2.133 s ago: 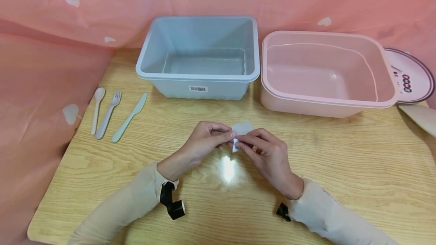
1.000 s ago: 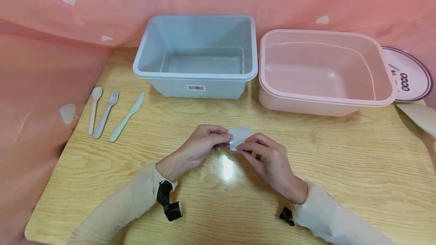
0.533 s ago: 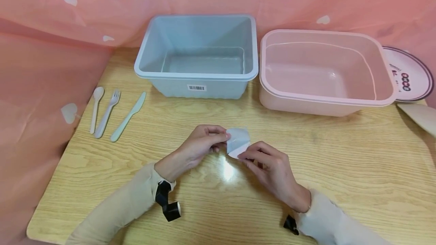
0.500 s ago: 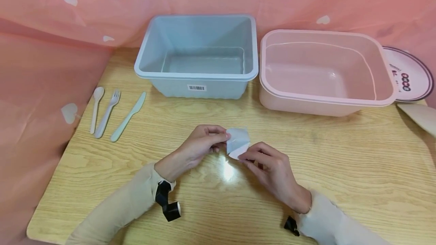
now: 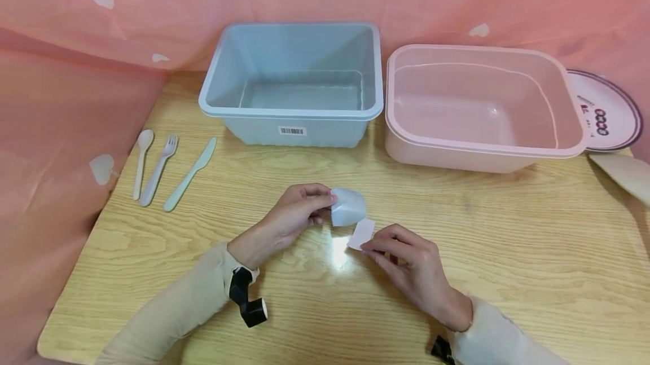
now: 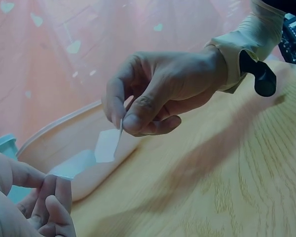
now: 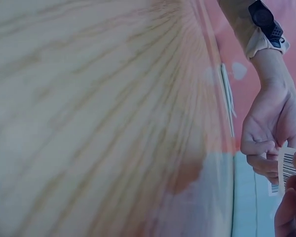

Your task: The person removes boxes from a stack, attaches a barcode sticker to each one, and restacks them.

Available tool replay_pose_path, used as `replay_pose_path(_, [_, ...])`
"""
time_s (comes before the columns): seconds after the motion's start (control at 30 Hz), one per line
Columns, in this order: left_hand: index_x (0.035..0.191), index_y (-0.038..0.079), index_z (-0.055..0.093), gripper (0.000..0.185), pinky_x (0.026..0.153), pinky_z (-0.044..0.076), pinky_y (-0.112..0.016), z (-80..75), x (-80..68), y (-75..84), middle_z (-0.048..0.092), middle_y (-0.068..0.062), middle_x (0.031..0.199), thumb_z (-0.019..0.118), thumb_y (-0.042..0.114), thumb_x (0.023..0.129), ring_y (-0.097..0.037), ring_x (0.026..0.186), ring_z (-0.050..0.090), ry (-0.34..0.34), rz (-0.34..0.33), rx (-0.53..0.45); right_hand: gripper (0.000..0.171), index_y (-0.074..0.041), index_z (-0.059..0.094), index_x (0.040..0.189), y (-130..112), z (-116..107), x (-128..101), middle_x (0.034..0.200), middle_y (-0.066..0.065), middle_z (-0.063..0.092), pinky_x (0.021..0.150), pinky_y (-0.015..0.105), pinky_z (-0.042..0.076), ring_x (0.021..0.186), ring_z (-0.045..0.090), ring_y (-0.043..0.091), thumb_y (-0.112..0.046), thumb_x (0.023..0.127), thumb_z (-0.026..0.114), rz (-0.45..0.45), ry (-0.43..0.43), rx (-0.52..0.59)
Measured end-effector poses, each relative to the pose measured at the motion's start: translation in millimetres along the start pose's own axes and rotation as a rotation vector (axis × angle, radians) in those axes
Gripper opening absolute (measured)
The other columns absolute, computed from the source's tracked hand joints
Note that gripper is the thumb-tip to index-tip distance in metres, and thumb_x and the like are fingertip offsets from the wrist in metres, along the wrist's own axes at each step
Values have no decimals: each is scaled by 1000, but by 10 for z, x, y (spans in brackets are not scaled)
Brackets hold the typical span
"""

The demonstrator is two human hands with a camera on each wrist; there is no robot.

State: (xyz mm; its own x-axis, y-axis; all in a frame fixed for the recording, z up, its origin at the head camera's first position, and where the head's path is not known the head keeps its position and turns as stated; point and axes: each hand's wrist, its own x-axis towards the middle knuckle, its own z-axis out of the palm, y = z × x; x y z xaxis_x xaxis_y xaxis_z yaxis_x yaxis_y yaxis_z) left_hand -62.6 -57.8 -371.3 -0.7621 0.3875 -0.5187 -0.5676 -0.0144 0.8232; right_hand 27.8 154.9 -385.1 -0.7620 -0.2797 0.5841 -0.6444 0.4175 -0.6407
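In the head view my left hand (image 5: 289,212) pinches a curved piece of glossy, pale backing paper (image 5: 348,207) by its left edge. Just below and to the right, a small white barcode sticker (image 5: 363,233) hangs from the thumb and fingertips of my right hand (image 5: 411,260). Sticker and paper lie close together above the table; whether their edges still touch I cannot tell. Black bars show on the sticker (image 7: 287,169) in the right wrist view. From the left wrist, the sticker's plain side (image 6: 107,145) faces the camera.
A grey-blue bin (image 5: 299,114) with a barcode label and a pink bin (image 5: 487,153) stand at the back. On the left lie a spoon (image 5: 142,156), a fork (image 5: 158,170) and a knife (image 5: 190,173). A round white printed plate-like disc (image 5: 609,111) sits behind the pink bin.
The sticker has been peeled back from the paper, as my right hand moved down and right with it. My left hand has shifted slightly left with the backing paper.
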Motion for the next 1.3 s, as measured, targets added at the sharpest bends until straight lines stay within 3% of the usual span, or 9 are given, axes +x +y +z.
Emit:
replay_pose_path(0.23, [100, -2, 61, 11, 56, 42, -18, -34, 26, -39, 62, 2, 75, 61, 5, 91, -8, 62, 54, 11, 60, 47, 25, -10, 75, 81, 19, -34, -63, 80, 1, 65, 49, 10, 40, 60, 49, 1, -27, 94, 62, -37, 49, -13])
replay_pose_path(0.3, [99, -5, 62, 12, 56, 45, -18, -43, 26, -70, 63, 0, 73, 62, 3, 90, -8, 61, 55, -14, 108, 164, 25, -9, 74, 81, 29, -54, -69, 80, 2, 65, 49, 10, 39, 60, 49, 1, -27, 93, 63, -35, 58, -14])
replay_pose_path(0.5, [88, 0, 71, 11, 57, 51, -19, 10, -14, -130, 71, -6, 77, 68, 11, 87, -8, 63, 61, -16, 328, 721, 26, -5, 75, 81, 61, -88, -57, 80, 6, 66, 50, 8, 40, 60, 51, 2, -26, 92, 63, -26, 92, -5])
replay_pose_path(0.63, [83, 5, 71, 9, 61, 52, -21, 44, -17, -164, 70, -2, 74, 70, 13, 86, -5, 62, 60, 42, 419, 888, 26, -5, 75, 82, 69, -91, -58, 80, 6, 66, 50, 9, 41, 60, 51, 2, -27, 92, 63, -13, 95, -3])
replay_pose_path(0.73, [80, 7, 71, 9, 79, 48, -25, 47, -20, -181, 69, 2, 71, 69, 14, 86, -4, 62, 59, 74, 431, 936, 27, -6, 75, 81, 70, -90, -53, 80, 5, 66, 50, 9, 41, 60, 51, 1, -27, 93, 63, -5, 97, -9])
replay_pose_path(0.8, [81, 7, 71, 9, 79, 49, -27, 44, -19, -186, 69, 2, 70, 69, 15, 86, -4, 62, 59, 96, 437, 952, 27, -6, 75, 81, 71, -90, -46, 80, 5, 66, 50, 10, 41, 60, 51, 1, -27, 93, 63, -3, 100, -15])
replay_pose_path(1.03, [91, 7, 71, 11, 58, 43, -19, 39, -17, -172, 62, 1, 72, 72, 12, 82, -7, 62, 51, 168, 561, 1008, 28, -7, 75, 81, 78, -93, -34, 79, 4, 66, 51, 9, 42, 60, 51, 1, -29, 93, 63, 7, 103, -27])
replay_pose_path(1.13, [93, 8, 72, 12, 55, 41, -17, 75, -57, -129, 57, 1, 73, 74, 10, 82, -6, 61, 47, 97, 693, 980, 29, -6, 75, 82, 81, -96, -28, 79, 4, 66, 51, 8, 43, 60, 52, 0, -30, 93, 62, 19, 105, -36])
replay_pose_path(1.3, [94, 8, 73, 12, 53, 40, -11, 189, -192, -42, 57, 2, 76, 75, 9, 83, -2, 59, 45, -107, 923, 953, 32, -5, 75, 83, 80, -105, 3, 79, 5, 66, 51, 8, 45, 60, 54, -1, -31, 94, 60, 45, 120, -49])
